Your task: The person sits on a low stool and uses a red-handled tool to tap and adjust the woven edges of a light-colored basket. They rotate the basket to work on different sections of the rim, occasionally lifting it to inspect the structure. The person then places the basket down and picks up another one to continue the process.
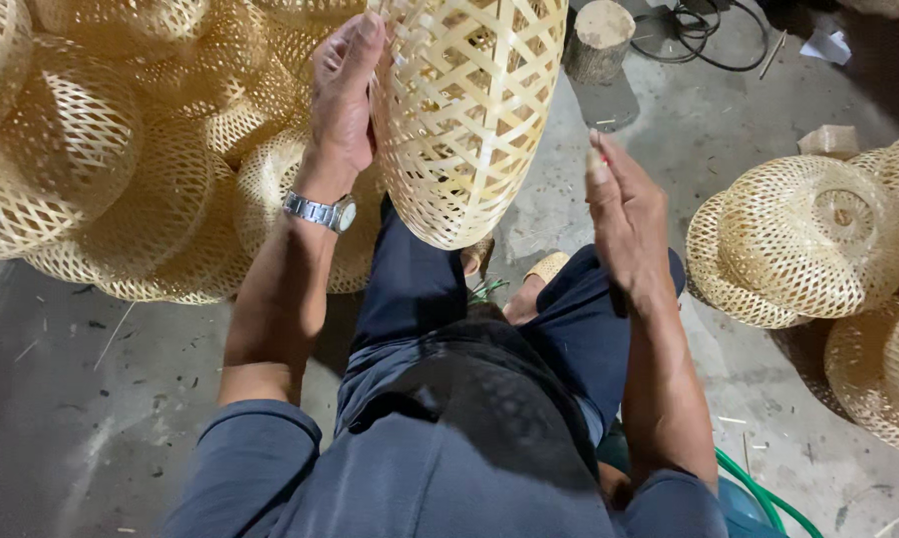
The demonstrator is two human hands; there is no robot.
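Basket: open-weave bamboo, dome-shaped, held up above the knees at top centre of the head view, rounded end down. Left hand lies flat against its left wall, fingers up along the weave, steadying it; grip is a flat press, not a closed fist. Watch on that wrist. Right hand stands just right of the basket, apart from it, fingers straight and close together; something small and reddish shows at the fingertips, too small to identify, so whether it pinches anything I cannot tell. Step in hand, by judgement: inspection or finishing of the weave, basket turned by the left hand while the right works the wall. Room: pile of finished baskets crowds the left side, close behind the left hand; more baskets well apart on the right. Bare concrete floor ahead, with a wood stump and cables beyond.
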